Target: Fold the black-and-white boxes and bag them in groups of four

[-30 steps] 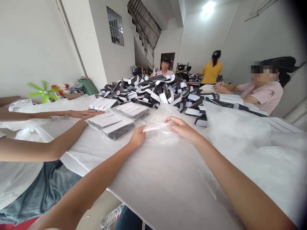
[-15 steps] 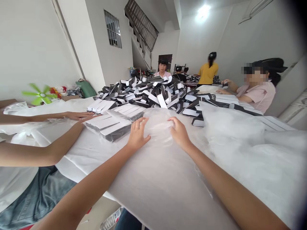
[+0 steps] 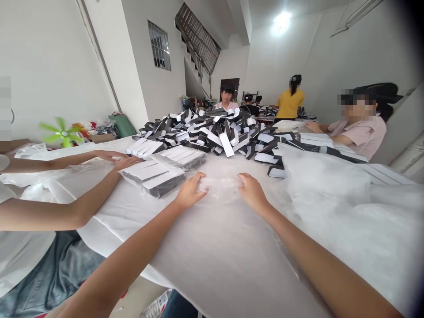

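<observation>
Clear plastic (image 3: 220, 182) lies between left fingers (image 3: 198, 176), parted against it, and right fingers (image 3: 244, 177) pinching it.

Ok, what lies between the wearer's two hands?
In the head view, thin clear plastic lies between the wearer's left hand and right hand, over the white table covering.

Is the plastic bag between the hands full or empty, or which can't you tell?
Looks empty: the plastic bag is thin and see-through, nothing showing inside.
</observation>
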`<state>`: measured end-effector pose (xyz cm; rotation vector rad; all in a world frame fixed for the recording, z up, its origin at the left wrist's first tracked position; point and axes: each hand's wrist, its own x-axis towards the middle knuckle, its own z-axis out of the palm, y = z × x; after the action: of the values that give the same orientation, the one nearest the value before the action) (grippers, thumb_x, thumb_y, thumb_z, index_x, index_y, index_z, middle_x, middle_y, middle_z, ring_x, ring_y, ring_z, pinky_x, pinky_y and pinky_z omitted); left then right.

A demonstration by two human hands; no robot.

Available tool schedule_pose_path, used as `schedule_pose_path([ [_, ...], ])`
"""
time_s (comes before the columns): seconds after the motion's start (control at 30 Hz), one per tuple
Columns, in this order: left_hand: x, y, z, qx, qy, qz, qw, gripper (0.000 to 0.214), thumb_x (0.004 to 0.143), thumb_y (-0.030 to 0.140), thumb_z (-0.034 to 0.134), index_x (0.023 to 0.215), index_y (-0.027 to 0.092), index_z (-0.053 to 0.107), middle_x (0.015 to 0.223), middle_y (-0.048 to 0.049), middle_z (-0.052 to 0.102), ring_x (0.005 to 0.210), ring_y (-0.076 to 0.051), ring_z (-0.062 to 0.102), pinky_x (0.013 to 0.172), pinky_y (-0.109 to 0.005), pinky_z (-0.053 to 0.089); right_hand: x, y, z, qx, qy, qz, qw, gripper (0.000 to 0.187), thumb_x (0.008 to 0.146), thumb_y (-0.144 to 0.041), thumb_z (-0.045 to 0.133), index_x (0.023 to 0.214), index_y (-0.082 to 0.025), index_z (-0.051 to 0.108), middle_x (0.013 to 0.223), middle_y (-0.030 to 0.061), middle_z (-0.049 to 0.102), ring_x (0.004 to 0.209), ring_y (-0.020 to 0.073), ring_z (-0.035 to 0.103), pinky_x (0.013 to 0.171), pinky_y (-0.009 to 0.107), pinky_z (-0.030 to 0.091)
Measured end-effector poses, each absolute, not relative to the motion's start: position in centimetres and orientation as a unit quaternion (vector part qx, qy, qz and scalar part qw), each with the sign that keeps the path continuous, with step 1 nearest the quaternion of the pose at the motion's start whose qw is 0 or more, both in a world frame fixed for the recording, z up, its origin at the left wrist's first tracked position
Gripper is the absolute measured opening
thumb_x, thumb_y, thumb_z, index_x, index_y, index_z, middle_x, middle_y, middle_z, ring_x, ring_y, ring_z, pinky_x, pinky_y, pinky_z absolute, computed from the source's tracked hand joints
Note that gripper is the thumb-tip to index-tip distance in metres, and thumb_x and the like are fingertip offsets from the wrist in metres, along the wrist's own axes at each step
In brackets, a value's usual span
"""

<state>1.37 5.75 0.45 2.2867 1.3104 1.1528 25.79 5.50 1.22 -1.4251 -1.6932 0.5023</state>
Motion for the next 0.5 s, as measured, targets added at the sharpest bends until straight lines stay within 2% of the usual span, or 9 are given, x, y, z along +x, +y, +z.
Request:
schedule_pose_path([
  [0.1,1.5,6.0,0.1,0.738,0.522,0.407,0.135,0.052,0.063,0.010,0.060,0.112,0.024,0.055,0.081,0.0002,0.056,0.069,-0.019,0.052,0.068,-0.029,0.040,26.0,6.2,1.1,-0.561,-0.641,0.277,0.444,0.039,0.075,-0.015,0.045,0.109,-0.019,0.063,0.098,0.0057,0.068,0.084,0.0208,0.065,0.066,0.028,0.049],
  [0.17,1.2,6.5,-0.2,0.676,0.546,0.462,0.178,0.052,0.058,0.002,0.056,0.105,0.024,0.059,0.080,0.0005,0.055,0.069,-0.018,0.052,0.067,-0.028,0.041,25.9,6.2,1.3,-0.547,-0.634,0.319,0.443,0.042,0.078,-0.023,0.045,0.118,-0.020,0.060,0.099,0.0050,0.070,0.083,0.0196,0.067,0.066,0.027,0.050],
  [0.23,0.8,7.2,-0.4,0.631,0.549,0.508,0.208,0.046,0.056,0.000,0.052,0.096,0.021,0.060,0.083,-0.0005,0.057,0.073,-0.017,0.054,0.068,-0.027,0.043,25.7,5.8,1.6,-0.536,-0.649,0.348,0.412,0.045,0.077,-0.029,0.053,0.121,-0.021,0.060,0.104,0.0049,0.070,0.086,0.0200,0.067,0.066,0.026,0.050],
  [0.33,0.2,8.1,-0.6,0.593,0.550,0.539,0.233,0.039,0.059,0.003,0.049,0.093,0.020,0.056,0.089,-0.0022,0.061,0.076,-0.016,0.058,0.065,-0.025,0.047,25.6,5.2,2.0,-0.557,-0.703,0.286,0.339,0.044,0.071,-0.026,0.062,0.115,-0.024,0.063,0.101,0.0030,0.070,0.081,0.0197,0.064,0.063,0.025,0.046],
  [0.43,0.2,8.5,-0.6,0.577,0.556,0.545,0.246,0.038,0.060,0.005,0.049,0.094,0.020,0.054,0.083,-0.0005,0.060,0.064,-0.014,0.056,0.057,-0.024,0.047,25.8,5.1,2.1,-0.620,-0.699,0.178,0.309,0.038,0.074,-0.019,0.053,0.111,-0.024,0.062,0.090,0.0021,0.069,0.074,0.0188,0.062,0.060,0.025,0.040],
  [0.5,0.4,8.3,-0.5,0.585,0.561,0.538,0.233,0.036,0.059,0.005,0.051,0.092,0.020,0.055,0.077,0.0015,0.056,0.058,-0.012,0.051,0.055,-0.023,0.044,26.2,5.2,2.0,-0.661,-0.676,0.133,0.300,0.040,0.077,-0.016,0.048,0.115,-0.024,0.060,0.090,0.0040,0.068,0.074,0.0203,0.061,0.059,0.026,0.038],
])
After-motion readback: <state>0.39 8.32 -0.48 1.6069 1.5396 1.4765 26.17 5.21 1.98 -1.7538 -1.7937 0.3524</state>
